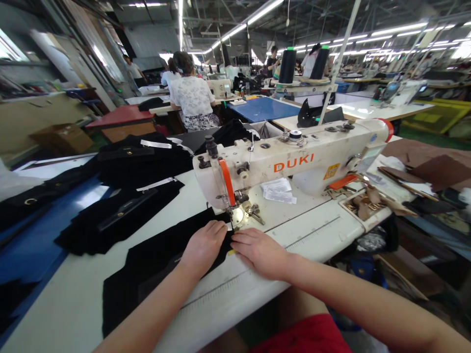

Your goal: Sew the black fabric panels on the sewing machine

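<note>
A black fabric piece (147,260) lies on the white sewing table, its right end under the needle area of a white sewing machine (253,171) marked DUKI. My left hand (206,247) is closed on the fabric just left of the needle, fingers curled down against it. A small white label (229,226) shows by its fingertips. My right hand (257,252) grips the fabric's right edge, its fingers pressed together just in front of the needle plate (237,216). The thumbs are mostly hidden, and a bit of yellow (231,252) shows beneath the fabric edge.
Stacked black pieces with white strips (121,211) lie to the left. White labels (278,190) rest on the machine bed. A tray of metal and tan parts (362,205) sits at the right. Thread cones (287,67) stand behind. A person in a patterned shirt (193,93) sits ahead.
</note>
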Tool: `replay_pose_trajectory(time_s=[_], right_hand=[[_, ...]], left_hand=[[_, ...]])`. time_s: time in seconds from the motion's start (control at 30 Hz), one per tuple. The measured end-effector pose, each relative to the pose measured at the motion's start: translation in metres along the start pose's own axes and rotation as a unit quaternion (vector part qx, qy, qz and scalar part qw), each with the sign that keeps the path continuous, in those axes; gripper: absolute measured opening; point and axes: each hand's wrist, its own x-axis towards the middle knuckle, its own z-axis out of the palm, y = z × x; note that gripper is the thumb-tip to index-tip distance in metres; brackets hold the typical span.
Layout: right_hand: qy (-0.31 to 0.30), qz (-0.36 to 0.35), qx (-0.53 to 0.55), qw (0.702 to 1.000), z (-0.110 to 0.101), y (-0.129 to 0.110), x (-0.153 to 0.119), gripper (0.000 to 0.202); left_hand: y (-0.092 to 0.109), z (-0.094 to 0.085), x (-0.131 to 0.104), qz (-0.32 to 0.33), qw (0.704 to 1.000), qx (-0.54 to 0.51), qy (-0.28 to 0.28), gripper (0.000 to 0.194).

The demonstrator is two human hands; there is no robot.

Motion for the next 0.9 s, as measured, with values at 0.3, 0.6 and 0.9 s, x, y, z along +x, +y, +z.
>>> replay_pose_trajectory(time_s=[0.3,0.6,0.9], right_hand=[[-0.002,0.0,0.008,1.0,-0.002,0.0,0.001,0.025],[-0.004,0.002,0.017,1.0,-0.004,0.0,0.002,0.024],[-0.012,0.032,-0.05,0.998,-0.003,0.022,0.034,0.015]], left_hand=[[0.0,0.003,0.001,0.0,1.0,0.005,-0.013,0.025],[0.003,0.001,0.002,0.002,0.999,0.018,-0.028,0.024],[0.003,0.007,-0.002,0.015,0.999,0.028,0.032,0.027]])
